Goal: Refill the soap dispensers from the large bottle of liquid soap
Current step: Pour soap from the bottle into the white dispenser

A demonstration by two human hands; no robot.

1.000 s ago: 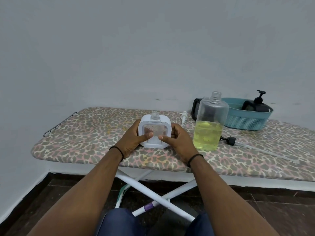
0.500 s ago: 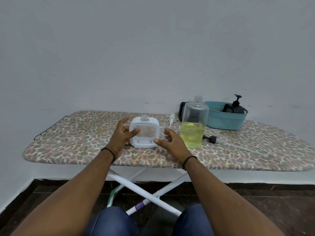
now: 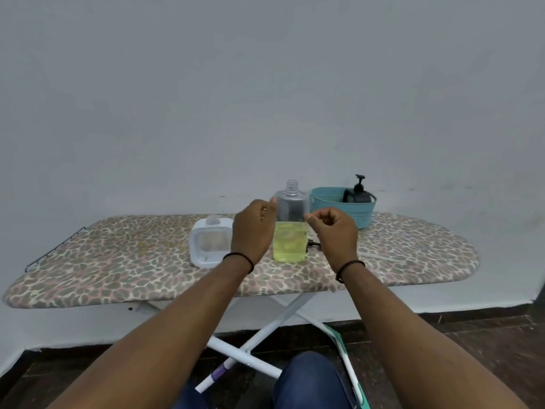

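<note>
White square dispenser point(image 3: 211, 242), cap off, stands on leopard-print ironing board point(image 3: 118, 261), just left of left hand point(image 3: 252, 231). Clear large bottle point(image 3: 290, 228), uncapped, yellow soap in lower half, stands between both hands. Risk: uncapped bottle on soft padded cover could tip if nudged on one side; narrow dispenser neck invites spill while pouring. Left hand loosely curled beside bottle shoulder, contact unclear. Right hand point(image 3: 334, 231) loosely curled, grasping nothing, just right of bottle. Teal basket point(image 3: 358, 216) with black pump bottle point(image 3: 358, 193) behind right hand.
</note>
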